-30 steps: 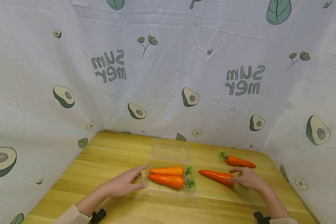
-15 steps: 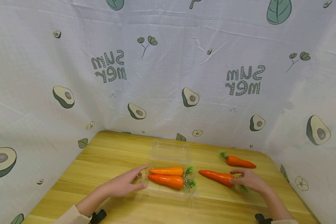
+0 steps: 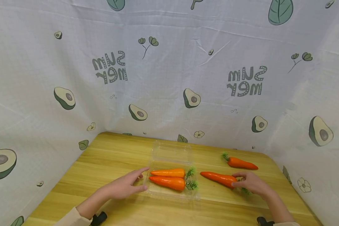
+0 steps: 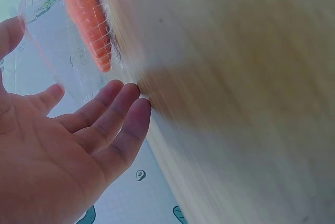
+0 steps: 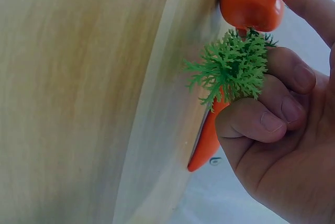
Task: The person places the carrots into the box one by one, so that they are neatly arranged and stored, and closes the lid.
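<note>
A clear plastic clamshell box lies with its lid raised back, holding two orange toy carrots, the rear one and the front one. Their green tops point right. My left hand is at the box's left edge, thumb and fingers spread; in the left wrist view its fingers are relaxed and hold nothing. With thumb and index finger, my right hand pinches the thick end of another carrot on the table. Its other fingers curl beside the leafy top.
Behind the right hand lies one more carrot, tip to the right. The wooden table is enclosed by a printed white cloth at the back and sides. The box's transparent lid leans toward the back.
My right hand has shifted very slightly to the right and toward me along the carrot's thick end. The left hand, the box and the carrots stay in place.
</note>
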Demonstrator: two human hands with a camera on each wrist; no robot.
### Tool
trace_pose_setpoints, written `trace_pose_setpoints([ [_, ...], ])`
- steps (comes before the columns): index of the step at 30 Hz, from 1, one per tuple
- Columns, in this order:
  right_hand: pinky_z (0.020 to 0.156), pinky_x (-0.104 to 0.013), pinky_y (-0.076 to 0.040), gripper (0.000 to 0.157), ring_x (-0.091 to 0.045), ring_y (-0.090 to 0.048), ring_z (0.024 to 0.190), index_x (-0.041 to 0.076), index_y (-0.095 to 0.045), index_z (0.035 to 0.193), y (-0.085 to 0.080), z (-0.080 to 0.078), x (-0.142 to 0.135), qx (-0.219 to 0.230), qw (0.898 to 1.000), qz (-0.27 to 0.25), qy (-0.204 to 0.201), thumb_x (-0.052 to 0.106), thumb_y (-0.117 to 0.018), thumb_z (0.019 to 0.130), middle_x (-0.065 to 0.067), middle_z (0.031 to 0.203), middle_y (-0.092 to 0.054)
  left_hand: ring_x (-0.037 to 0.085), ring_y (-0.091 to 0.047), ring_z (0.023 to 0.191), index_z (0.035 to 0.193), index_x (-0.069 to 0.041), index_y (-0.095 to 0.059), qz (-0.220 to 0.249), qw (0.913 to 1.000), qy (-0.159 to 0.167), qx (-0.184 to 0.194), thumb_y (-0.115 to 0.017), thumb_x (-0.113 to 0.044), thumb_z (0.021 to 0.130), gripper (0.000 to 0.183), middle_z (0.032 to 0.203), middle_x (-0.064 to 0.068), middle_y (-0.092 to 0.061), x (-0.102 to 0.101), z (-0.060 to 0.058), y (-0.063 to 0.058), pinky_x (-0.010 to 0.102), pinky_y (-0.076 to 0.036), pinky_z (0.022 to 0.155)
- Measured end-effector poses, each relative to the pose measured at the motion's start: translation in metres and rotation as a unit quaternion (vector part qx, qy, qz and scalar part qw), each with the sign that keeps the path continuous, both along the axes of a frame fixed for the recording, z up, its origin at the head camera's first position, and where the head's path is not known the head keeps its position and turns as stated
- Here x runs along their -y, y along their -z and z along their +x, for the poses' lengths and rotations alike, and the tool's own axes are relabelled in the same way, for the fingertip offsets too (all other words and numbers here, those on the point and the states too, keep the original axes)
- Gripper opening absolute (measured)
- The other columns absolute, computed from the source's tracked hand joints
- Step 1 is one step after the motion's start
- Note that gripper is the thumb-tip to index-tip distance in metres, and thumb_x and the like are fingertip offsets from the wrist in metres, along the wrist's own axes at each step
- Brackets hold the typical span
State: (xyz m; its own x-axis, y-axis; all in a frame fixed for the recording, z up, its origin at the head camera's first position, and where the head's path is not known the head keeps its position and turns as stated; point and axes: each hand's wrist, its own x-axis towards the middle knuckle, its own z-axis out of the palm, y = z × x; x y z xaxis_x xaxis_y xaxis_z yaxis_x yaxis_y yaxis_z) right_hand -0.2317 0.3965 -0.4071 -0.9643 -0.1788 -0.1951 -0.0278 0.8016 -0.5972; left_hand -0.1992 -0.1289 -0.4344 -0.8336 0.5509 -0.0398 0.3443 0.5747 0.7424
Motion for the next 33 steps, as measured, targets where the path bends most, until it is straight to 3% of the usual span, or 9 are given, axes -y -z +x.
trace_pose_setpoints([
  [5,0.065,-0.031,-0.039,0.059,-0.018,-0.049,0.079,-0.008,-0.06,0.133,0.0006,0.0012,0.0008,-0.004,1.0,0.007,-0.004,0.032,-0.074,0.091,-0.008,0.093,-0.064,0.031,-0.048,0.134,0.161,-0.021,-0.026,-0.001,1.0,-0.001,-0.002,-0.057,-0.049,0.101,0.073,0.149,0.009,-0.047,0.0,-0.0007,0.0012,0.057,-0.043,0.103],
  [9,0.061,-0.03,-0.033,0.06,-0.018,-0.043,0.073,-0.009,-0.059,0.133,0.0012,0.0017,0.0012,0.0,1.0,0.004,-0.001,0.031,-0.074,0.091,-0.003,0.077,-0.051,0.031,-0.048,0.134,0.161,-0.021,-0.026,-0.001,1.0,-0.001,-0.003,-0.057,-0.049,0.101,0.073,0.149,0.009,-0.047,-0.0005,-0.0009,0.0011,0.057,-0.043,0.103],
  [24,0.071,-0.034,-0.042,0.058,-0.021,-0.051,0.087,-0.006,-0.064,0.13,0.0034,-0.0027,-0.0001,-0.017,0.999,0.034,-0.004,0.034,-0.076,0.089,-0.014,0.107,-0.067,0.03,-0.048,0.134,0.161,-0.022,-0.026,0.003,1.0,-0.001,0.001,-0.057,-0.048,0.101,0.072,0.15,0.009,-0.046,-0.0011,0.0004,-0.0012,0.057,-0.043,0.104],
  [33,0.07,-0.034,-0.039,0.058,-0.021,-0.048,0.085,-0.006,-0.065,0.128,0.0036,-0.0028,-0.0003,-0.028,0.999,0.042,-0.013,0.034,-0.078,0.088,-0.01,0.102,-0.066,0.033,-0.046,0.137,0.161,-0.02,-0.024,0.007,1.0,0.001,0.002,-0.057,-0.048,0.101,0.073,0.154,0.011,-0.042,0.0003,-0.0001,0.0,0.059,-0.041,0.107],
])
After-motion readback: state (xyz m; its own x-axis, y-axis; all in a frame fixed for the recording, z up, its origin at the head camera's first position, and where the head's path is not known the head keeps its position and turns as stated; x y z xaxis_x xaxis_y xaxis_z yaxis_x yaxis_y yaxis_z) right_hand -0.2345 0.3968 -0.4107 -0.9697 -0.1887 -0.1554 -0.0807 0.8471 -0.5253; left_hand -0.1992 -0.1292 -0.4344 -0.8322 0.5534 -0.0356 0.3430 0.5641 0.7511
